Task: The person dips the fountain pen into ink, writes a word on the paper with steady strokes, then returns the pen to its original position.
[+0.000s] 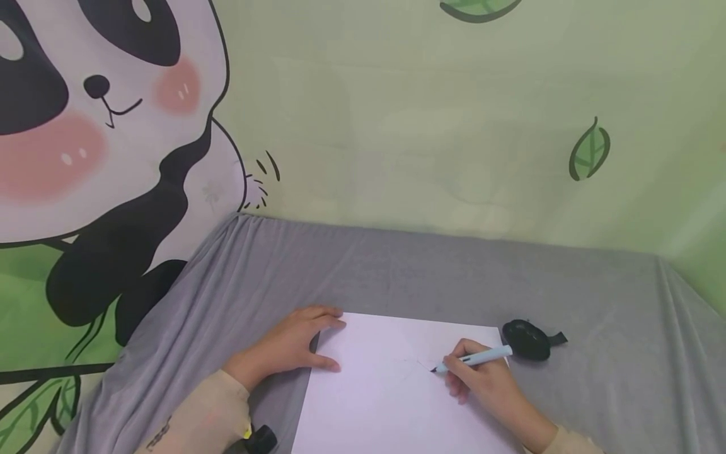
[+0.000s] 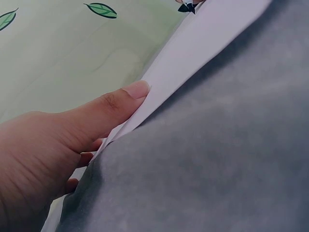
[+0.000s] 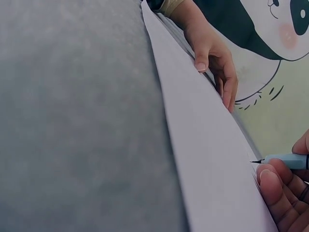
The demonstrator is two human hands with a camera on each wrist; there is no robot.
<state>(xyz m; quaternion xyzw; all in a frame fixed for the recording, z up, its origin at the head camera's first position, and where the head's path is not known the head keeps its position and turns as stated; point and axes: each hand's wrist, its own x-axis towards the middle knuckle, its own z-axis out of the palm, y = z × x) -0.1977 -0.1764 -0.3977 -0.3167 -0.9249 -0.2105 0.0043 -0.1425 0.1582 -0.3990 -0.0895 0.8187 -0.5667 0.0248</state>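
A large white sheet of paper (image 1: 386,403) lies on the grey cloth. My right hand (image 1: 482,378) pinches a light blue pen (image 1: 482,355), its dark pointed tip at the sheet's surface. Faint thin lines (image 1: 420,362) show just left of the tip. On the sheet's left edge rests my left hand (image 1: 295,340), thumb and fingers spread apart near the upper left corner. The left wrist view shows that thumb (image 2: 120,104) lying on the paper. In the right wrist view the pen (image 3: 289,161) sits between thumb and fingers, partly cut off by the frame.
A black oval object with a short tab (image 1: 527,340) sits beside the sheet's upper right corner. Grey cloth (image 1: 612,328) covers the table. Behind it hangs a pale green backdrop (image 1: 397,139) with a panda and leaves. A black cylindrical thing (image 1: 262,439) is by my left sleeve.
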